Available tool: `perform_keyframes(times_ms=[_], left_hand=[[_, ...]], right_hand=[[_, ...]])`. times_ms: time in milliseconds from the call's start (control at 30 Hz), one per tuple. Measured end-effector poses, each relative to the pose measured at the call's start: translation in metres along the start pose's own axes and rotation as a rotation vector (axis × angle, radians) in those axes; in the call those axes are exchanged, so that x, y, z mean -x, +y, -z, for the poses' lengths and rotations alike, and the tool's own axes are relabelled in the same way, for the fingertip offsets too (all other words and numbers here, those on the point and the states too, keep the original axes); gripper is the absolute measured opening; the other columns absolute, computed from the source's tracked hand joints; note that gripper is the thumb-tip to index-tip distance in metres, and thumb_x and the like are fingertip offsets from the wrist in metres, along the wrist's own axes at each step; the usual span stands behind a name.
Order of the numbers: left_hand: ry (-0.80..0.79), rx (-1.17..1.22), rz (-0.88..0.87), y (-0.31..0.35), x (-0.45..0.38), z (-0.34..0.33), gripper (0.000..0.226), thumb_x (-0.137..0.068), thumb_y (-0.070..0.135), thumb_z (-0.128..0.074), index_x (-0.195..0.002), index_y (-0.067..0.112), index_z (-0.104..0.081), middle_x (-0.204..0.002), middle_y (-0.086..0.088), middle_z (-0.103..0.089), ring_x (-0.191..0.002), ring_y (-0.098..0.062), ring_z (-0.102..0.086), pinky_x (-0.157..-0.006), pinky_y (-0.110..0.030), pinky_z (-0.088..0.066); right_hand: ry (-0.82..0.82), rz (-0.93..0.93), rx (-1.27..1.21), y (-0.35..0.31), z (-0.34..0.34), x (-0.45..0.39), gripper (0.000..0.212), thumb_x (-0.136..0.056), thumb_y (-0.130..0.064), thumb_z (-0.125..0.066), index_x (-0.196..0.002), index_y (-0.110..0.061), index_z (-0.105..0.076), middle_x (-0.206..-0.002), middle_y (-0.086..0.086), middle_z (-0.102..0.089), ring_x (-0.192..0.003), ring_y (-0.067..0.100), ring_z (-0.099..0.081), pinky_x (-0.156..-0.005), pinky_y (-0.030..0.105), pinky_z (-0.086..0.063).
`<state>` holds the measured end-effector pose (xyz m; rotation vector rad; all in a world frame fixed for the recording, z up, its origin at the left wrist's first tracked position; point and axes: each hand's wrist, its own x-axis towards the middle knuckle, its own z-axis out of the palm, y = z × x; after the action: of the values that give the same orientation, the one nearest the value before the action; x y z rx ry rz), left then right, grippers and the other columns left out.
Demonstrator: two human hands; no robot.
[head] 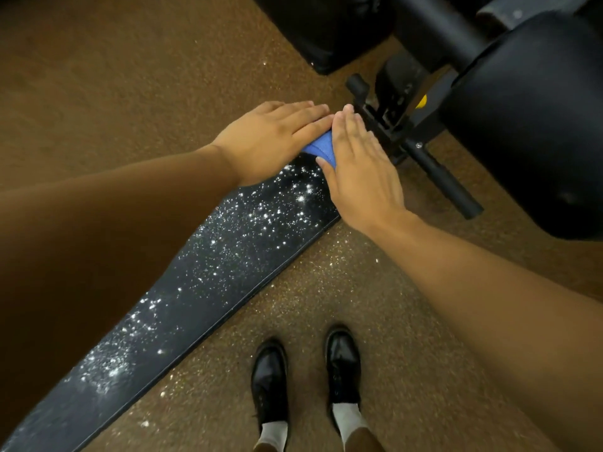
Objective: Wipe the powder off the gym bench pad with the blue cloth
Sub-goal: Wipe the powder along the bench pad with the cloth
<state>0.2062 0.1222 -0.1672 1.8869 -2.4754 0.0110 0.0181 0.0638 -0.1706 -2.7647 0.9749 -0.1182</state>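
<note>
A long black gym bench pad (pixel 208 288) runs from the lower left up to the centre, speckled with white powder (pixel 261 216) along most of its length. At its far end lies the blue cloth (pixel 320 149), mostly covered by my hands. My left hand (pixel 277 138) lies flat on the cloth's left side, fingers straight and together. My right hand (pixel 355 171) presses flat on its right side, fingertips touching those of the left. Only a small wedge of cloth shows between them.
Black machine frame (pixel 424 151) with a yellow part (pixel 422 101) and a large black padded roller (pixel 535 125) stand right of the pad's end. Another black pad (pixel 319 31) is at the top. Brown speckled floor (pixel 359 288) carries spilled powder. My black shoes (pixel 306 376) stand beside the bench.
</note>
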Motion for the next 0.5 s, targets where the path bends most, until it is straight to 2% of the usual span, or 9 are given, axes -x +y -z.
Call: perform_keyframes(times_ms=[100, 167, 267, 300, 367, 500], left_hand=[[-0.093, 0.033, 0.170, 0.004, -0.001, -0.028, 0.073, -0.092, 0.000, -0.050, -0.155, 0.017, -0.019, -0.162, -0.013, -0.019, -0.148, -0.032, -0.020, -0.116, -0.049, -0.021], [-0.175, 0.119, 0.212, 0.002, -0.001, -0.042, 0.074, -0.091, 0.003, -0.047, -0.156, 0.017, -0.015, -0.164, -0.011, -0.010, -0.151, -0.029, -0.008, -0.120, -0.047, -0.011], [-0.269, 0.245, 0.174, -0.001, 0.004, -0.056, 0.072, -0.089, 0.029, -0.034, -0.156, 0.013, -0.012, -0.164, -0.011, -0.005, -0.151, -0.027, 0.001, -0.122, -0.046, -0.001], [-0.276, 0.261, 0.174, -0.002, 0.005, -0.058, 0.078, -0.085, 0.040, -0.023, -0.156, 0.013, -0.010, -0.164, -0.010, -0.004, -0.151, -0.026, 0.002, -0.122, -0.045, 0.002], [-0.265, 0.263, 0.179, -0.001, 0.007, -0.061, 0.086, -0.079, 0.049, -0.008, -0.157, 0.012, -0.008, -0.164, -0.010, -0.001, -0.151, -0.025, 0.005, -0.122, -0.045, 0.005], [-0.203, 0.213, 0.198, 0.005, 0.010, -0.070, 0.075, -0.091, 0.048, -0.004, -0.156, 0.010, -0.005, -0.164, -0.011, 0.002, -0.151, -0.026, 0.007, -0.121, -0.045, 0.006]], right_hand=[[-0.024, -0.008, 0.046, 0.001, -0.027, -0.009, 0.064, -0.105, -0.035, -0.030, -0.153, -0.001, -0.007, -0.162, 0.018, -0.008, -0.150, 0.027, -0.008, -0.121, 0.039, -0.010], [-0.063, 0.004, 0.074, 0.002, -0.043, -0.011, 0.062, -0.105, -0.033, -0.029, -0.153, -0.002, -0.004, -0.163, 0.016, -0.005, -0.150, 0.026, -0.005, -0.121, 0.039, -0.007], [-0.119, 0.057, 0.070, -0.001, -0.062, -0.007, 0.062, -0.104, -0.030, -0.029, -0.154, -0.003, -0.002, -0.163, 0.015, -0.001, -0.151, 0.026, -0.001, -0.121, 0.041, -0.004], [-0.124, 0.057, 0.034, -0.002, -0.065, -0.006, 0.063, -0.104, -0.031, -0.030, -0.153, -0.003, -0.002, -0.163, 0.015, -0.001, -0.151, 0.026, 0.000, -0.122, 0.041, -0.004], [-0.120, 0.032, -0.037, -0.003, -0.067, -0.006, 0.064, -0.103, -0.035, -0.027, -0.154, -0.003, -0.002, -0.163, 0.014, -0.001, -0.151, 0.024, 0.001, -0.122, 0.041, -0.002], [-0.116, 0.012, -0.039, -0.003, -0.071, -0.006, 0.068, -0.097, -0.041, -0.013, -0.154, -0.004, -0.002, -0.163, 0.012, 0.000, -0.151, 0.022, 0.003, -0.122, 0.042, 0.000]])
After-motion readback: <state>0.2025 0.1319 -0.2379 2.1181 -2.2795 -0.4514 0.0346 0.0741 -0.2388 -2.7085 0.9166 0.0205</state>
